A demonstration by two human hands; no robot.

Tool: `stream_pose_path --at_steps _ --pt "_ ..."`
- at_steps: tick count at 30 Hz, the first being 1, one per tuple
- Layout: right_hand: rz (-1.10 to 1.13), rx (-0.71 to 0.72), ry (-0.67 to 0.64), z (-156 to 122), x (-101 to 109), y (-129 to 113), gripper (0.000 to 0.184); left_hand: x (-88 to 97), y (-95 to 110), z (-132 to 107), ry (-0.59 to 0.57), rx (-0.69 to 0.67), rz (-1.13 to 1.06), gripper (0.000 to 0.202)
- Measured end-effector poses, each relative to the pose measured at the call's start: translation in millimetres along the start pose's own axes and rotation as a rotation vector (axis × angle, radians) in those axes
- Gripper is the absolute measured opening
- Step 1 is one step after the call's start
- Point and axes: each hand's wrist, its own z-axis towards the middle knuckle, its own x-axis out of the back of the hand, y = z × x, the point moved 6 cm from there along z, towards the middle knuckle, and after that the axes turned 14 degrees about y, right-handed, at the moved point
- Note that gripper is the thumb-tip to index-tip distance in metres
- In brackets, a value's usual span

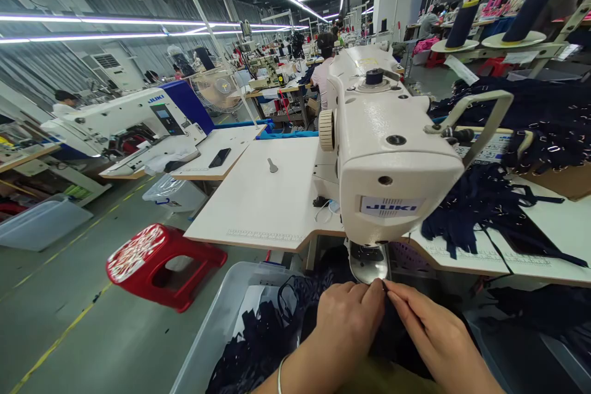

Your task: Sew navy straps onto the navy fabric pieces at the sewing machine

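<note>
My left hand (pixel 349 315) and my right hand (pixel 422 314) meet fingertip to fingertip just in front of the sewing machine (pixel 399 163), a white JUKI. Both are closed, pinching a dark strap (pixel 385 286) that is mostly hidden by the fingers. Right behind the fingertips is a shiny metal plate (pixel 368 265) under the machine's head. Dark navy straps (pixel 258 335) with small metal pieces fill a clear plastic bin (pixel 207 320) below my left forearm.
On the white table, a flat grey metal piece (pixel 272 165) lies left of the machine, and a heap of navy straps (pixel 466 212) lies right of it. A black phone (pixel 220 157) rests farther left. A red stool (pixel 161 265) stands on the floor. A co-worker (pixel 323 68) sits ahead.
</note>
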Motion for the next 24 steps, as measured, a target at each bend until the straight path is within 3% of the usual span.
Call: stream_pose_path --at_steps 3,9,14,19,21,24 --pt "-0.001 -0.062 -0.046 1.1 0.7 5.0 0.027 -2.9 -1.3 -0.2 -0.012 0.034 -0.06 0.018" --pt "-0.057 0.075 -0.049 -0.5 5.5 -0.3 0.026 -2.6 0.1 1.3 -0.019 0.038 -0.012 0.013" --pt "-0.099 0.063 -0.023 0.5 4.9 -0.5 0.02 -8.0 1.9 0.2 -0.063 0.017 -0.016 0.012" --pt "-0.148 -0.171 0.108 7.1 11.9 19.1 0.009 -9.9 5.7 -3.0 -0.041 0.025 -0.047 0.023" --pt "-0.135 -0.252 0.107 8.7 15.1 25.9 0.007 -10.7 6.4 -4.9 -0.054 0.022 -0.093 0.023" --pt "-0.063 -0.252 0.047 10.9 18.5 27.3 0.014 -13.5 3.4 -7.6 -0.121 0.043 -0.148 0.015"
